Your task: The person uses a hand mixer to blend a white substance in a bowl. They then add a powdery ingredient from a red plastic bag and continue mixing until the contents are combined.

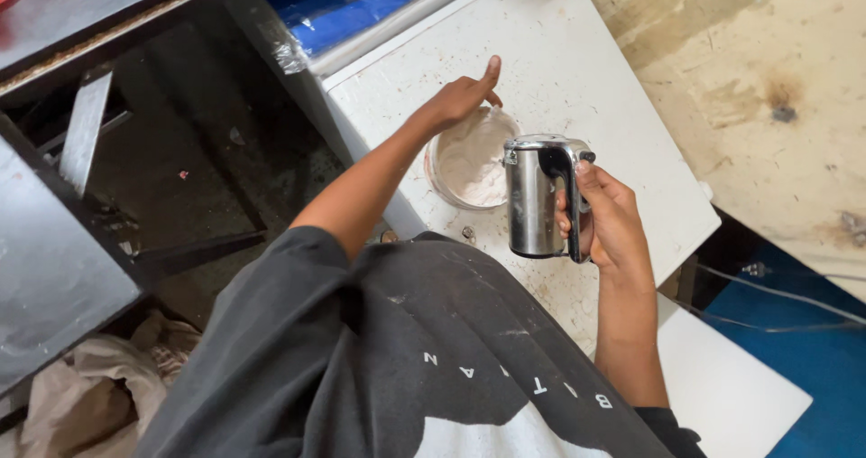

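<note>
My right hand grips the black handle of a steel kettle, held upright just above a white table, beside a clear plastic bowl of white flour or paste. My left hand rests on the bowl's far rim, fingers curled on the edge with the index finger pointing away. The kettle hides part of the bowl's right side.
The white table is speckled with stains. A blue plastic-covered sheet lies at its far end. Dark metal frames and a dark floor are on the left, crumpled cloth at the lower left, a blue mat with cables on the right.
</note>
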